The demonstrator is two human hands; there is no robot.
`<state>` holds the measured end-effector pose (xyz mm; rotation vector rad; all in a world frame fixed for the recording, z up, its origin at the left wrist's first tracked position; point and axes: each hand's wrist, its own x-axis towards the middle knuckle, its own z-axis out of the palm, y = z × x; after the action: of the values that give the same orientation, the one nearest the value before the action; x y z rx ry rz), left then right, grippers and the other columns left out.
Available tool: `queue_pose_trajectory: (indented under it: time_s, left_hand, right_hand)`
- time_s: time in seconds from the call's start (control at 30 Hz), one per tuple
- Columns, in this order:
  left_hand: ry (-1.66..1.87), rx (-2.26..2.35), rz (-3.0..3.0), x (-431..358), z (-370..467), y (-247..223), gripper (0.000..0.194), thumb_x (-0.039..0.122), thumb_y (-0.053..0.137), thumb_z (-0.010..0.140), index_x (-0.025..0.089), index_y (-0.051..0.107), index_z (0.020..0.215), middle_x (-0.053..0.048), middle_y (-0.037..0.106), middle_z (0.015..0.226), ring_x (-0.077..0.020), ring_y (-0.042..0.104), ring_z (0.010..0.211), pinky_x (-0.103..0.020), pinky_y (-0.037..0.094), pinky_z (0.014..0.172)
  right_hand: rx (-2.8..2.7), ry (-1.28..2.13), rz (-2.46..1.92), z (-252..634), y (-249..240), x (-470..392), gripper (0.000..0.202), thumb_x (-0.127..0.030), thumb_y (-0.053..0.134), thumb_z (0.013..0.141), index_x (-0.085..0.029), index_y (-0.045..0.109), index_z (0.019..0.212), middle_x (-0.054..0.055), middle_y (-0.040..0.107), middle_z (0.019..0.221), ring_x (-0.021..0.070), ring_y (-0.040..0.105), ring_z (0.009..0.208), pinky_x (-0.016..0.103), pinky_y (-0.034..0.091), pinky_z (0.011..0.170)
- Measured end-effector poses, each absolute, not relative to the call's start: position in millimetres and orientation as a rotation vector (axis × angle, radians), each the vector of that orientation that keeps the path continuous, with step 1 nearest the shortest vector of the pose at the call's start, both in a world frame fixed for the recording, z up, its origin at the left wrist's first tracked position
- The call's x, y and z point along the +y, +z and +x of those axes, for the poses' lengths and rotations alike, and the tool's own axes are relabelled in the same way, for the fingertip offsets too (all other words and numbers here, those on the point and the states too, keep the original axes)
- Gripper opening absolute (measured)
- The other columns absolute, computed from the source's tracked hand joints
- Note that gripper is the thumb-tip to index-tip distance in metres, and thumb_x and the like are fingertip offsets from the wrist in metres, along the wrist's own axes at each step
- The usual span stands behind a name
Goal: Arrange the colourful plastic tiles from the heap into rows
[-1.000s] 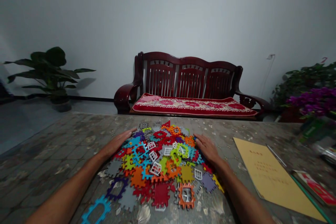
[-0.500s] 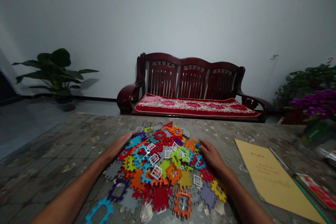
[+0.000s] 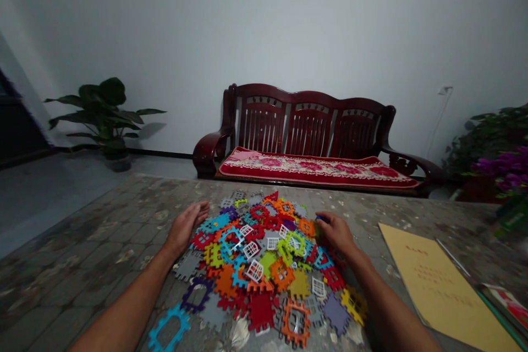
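Note:
A pile of flat, toothed plastic building pieces (image 3: 262, 308) in many colours lies heaped on the table, with small white window frames (image 3: 254, 270) among them. My left hand (image 3: 187, 226) is beside the pile's left edge, fingers stretched out and nothing in them. At the right edge, my right hand (image 3: 335, 232) has thumb and fingers closed around a small blue piece (image 3: 322, 219), which is mostly hidden. An orange toothed piece (image 3: 306, 226) lies just left of those fingers. Nearest me on the left is a light blue frame piece (image 3: 181, 316).
A patterned cloth (image 3: 103, 264) covers the table. To the right lie a tan folder (image 3: 437, 286), a thin pen-like stick (image 3: 452, 257) and a red-and-white packet (image 3: 511, 305). Purple flowers (image 3: 505, 168) stand at the far right. Behind the table is a wooden bench (image 3: 311, 121).
My left hand has drawn back slightly from the pile, its fingers now visible. My right hand has closed on the small blue piece and lifted it slightly. The view has turned a little left.

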<state>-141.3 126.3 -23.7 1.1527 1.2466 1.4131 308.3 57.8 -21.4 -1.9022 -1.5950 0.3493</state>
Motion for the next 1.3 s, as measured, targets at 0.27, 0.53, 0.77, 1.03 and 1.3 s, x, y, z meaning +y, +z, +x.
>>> queue_pose_trajectory:
  time_s: [0.27, 0.53, 0.77, 1.03, 1.3]
  left_hand:
    - [1.386, 1.274, 1.162, 127.5, -141.8, -26.0, 0.07, 0.076, 0.081, 0.056, 0.016, 0.078, 0.093, -0.015, 0.083, 0.1, -0.0336, 0.078, 0.101, -0.051, 0.058, 0.101]
    - [1.351, 1.29, 1.18, 130.8, -143.9, -29.1, 0.061, 0.069, 0.081, 0.062, 0.017, 0.077, 0.092, -0.013, 0.084, 0.099, -0.0319, 0.078, 0.1, -0.048, 0.058, 0.099]
    - [1.328, 1.316, 1.174, 135.2, -147.3, -34.4, 0.041, 0.051, 0.08, 0.069, 0.018, 0.077, 0.093, -0.01, 0.084, 0.098, -0.0271, 0.079, 0.096, -0.045, 0.057, 0.101]
    - [1.327, 1.326, 1.176, 140.4, -148.5, -38.3, 0.033, 0.044, 0.077, 0.071, 0.019, 0.078, 0.091, -0.009, 0.084, 0.1, -0.0257, 0.079, 0.093, -0.043, 0.058, 0.099]
    - [1.305, 1.342, 1.205, 138.9, -150.3, -36.6, 0.031, 0.042, 0.076, 0.074, 0.019, 0.078, 0.095, -0.009, 0.085, 0.103, -0.0255, 0.079, 0.094, -0.042, 0.059, 0.099]
  right_hand:
    - [-1.875, 0.321, -2.181, 299.2, 4.4, 66.3, 0.039, -0.029, 0.045, 0.092, -0.019, 0.081, 0.106, 0.012, 0.08, 0.113, 0.028, 0.073, 0.105, 0.033, 0.051, 0.084]
    - [-1.799, 0.382, -2.2, 302.6, 6.3, 78.1, 0.036, -0.028, 0.046, 0.091, -0.017, 0.081, 0.086, 0.015, 0.08, 0.099, 0.0261, 0.073, 0.094, 0.03, 0.049, 0.077]
    - [-1.514, 0.582, -1.909, 326.7, -7.9, 76.8, 0.043, -0.041, 0.045, 0.095, -0.017, 0.078, 0.11, 0.01, 0.08, 0.099, 0.0206, 0.073, 0.074, 0.03, 0.056, 0.07]
    - [-1.341, 0.615, -1.84, 378.5, -37.1, 33.8, 0.043, -0.035, 0.069, 0.073, -0.017, 0.079, 0.111, 0.012, 0.079, 0.104, 0.0297, 0.075, 0.094, 0.039, 0.059, 0.084]
    - [-1.522, 0.344, -2.002, 378.9, -44.8, 32.9, 0.054, -0.039, 0.077, 0.067, -0.017, 0.078, 0.116, 0.015, 0.074, 0.114, 0.0352, 0.068, 0.109, 0.045, 0.054, 0.098]
